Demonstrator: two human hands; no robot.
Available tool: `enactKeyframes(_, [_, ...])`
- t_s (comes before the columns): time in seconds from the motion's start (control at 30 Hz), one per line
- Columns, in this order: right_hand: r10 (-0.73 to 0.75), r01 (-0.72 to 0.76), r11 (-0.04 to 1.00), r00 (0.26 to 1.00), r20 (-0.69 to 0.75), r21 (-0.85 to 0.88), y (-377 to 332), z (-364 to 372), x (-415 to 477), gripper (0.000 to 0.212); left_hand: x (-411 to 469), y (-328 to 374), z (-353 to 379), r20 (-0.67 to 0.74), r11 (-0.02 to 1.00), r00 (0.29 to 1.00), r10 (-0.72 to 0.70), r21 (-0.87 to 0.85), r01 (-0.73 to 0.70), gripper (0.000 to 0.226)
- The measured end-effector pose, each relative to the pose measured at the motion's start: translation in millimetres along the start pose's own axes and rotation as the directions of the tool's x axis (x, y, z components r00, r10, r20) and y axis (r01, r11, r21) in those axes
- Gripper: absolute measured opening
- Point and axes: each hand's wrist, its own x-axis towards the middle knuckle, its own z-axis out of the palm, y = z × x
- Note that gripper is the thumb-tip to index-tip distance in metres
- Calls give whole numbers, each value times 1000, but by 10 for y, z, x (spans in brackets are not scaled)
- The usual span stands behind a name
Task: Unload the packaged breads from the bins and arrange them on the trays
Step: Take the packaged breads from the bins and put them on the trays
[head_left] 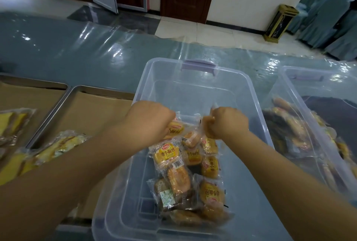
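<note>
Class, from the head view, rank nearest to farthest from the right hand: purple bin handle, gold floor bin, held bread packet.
1. bread packet, in the right hand grip
2. purple handle, far end of the bin
3. gold floor bin, far back right

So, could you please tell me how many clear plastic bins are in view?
2. The middle bin sits straight ahead, holding packaged breads; the right bin stands beside it, cut off by the picture's edge. More may lie out of view.

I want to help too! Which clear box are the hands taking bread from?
The middle bin, next to the metal tray. The left hand and right hand grip packets inside it; the other bin, far right, is untouched.
</note>
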Motion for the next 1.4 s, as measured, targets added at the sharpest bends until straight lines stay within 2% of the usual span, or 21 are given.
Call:
enactKeyframes(0.07, [-10, 17, 997, 994, -106, 73, 93, -222, 28, 21, 281, 82, -23, -4, 993, 1000, -12, 115, 12, 19])
enactKeyframes(0.13, [-3, 31, 987, 984, -177, 156, 219, -382, 33, 20, 577, 218, 24, 41, 987, 999, -23, 160, 16, 21])
enactKeyframes(0.23, [46, 19, 970, 964, -261, 242, 408, -476, 21, 24, 909, 413, 292, 198, 995, 980, -34, 94, 15, 12])
enactKeyframes(0.3, [72, 9, 962, 956, -286, 273, 483, -446, 24, 26, 999, 503, 553, 270, 998, 962, -34, 60, 18, 13])
enactKeyframes(0.43, [56, 36, 941, 964, -259, 337, 550, -276, 39, 29, 971, 639, 1078, 281, 991, 958, -50, -102, 81, 19])
enactKeyframes(0.57, [37, 72, 926, 959, -280, 370, 575, -169, 45, 32, 766, 703, 1587, 209, 934, 977, -31, -341, 103, 60])
enactKeyframes(0.7, [37, 79, 914, 961, -275, 399, 570, -156, 89, 19, 708, 668, 1701, 264, 925, 964, -17, -362, 115, 105])
enactKeyframes(0.77, [20, 87, 915, 965, -261, 393, 560, -143, 93, 18, 704, 665, 1692, 301, 917, 954, -15, -377, 134, 115])
enactKeyframes(0.83, [14, 92, 917, 965, -261, 388, 552, -140, 90, 19, 723, 678, 1668, 294, 913, 955, -39, -378, 154, 110])
enactKeyframes(0.93, [17, 88, 921, 964, -266, 379, 537, -137, 92, 22, 787, 696, 1603, 246, 910, 966, -80, -378, 171, 91])
enactKeyframes(1.1, [26, 67, 932, 967, -252, 356, 510, -137, 110, 22, 818, 688, 1524, 245, 840, 957, -157, -477, 259, 66])
enactKeyframes(1.23, [36, 59, 930, 968, -250, 362, 497, -128, 123, 23, 817, 709, 1522, 201, 817, 952, -230, -492, 301, 48])
enactKeyframes(1.4, [56, 51, 921, 964, -261, 387, 506, -127, 113, 23, 904, 700, 1382, 226, 747, 915, -334, -528, 403, 23])
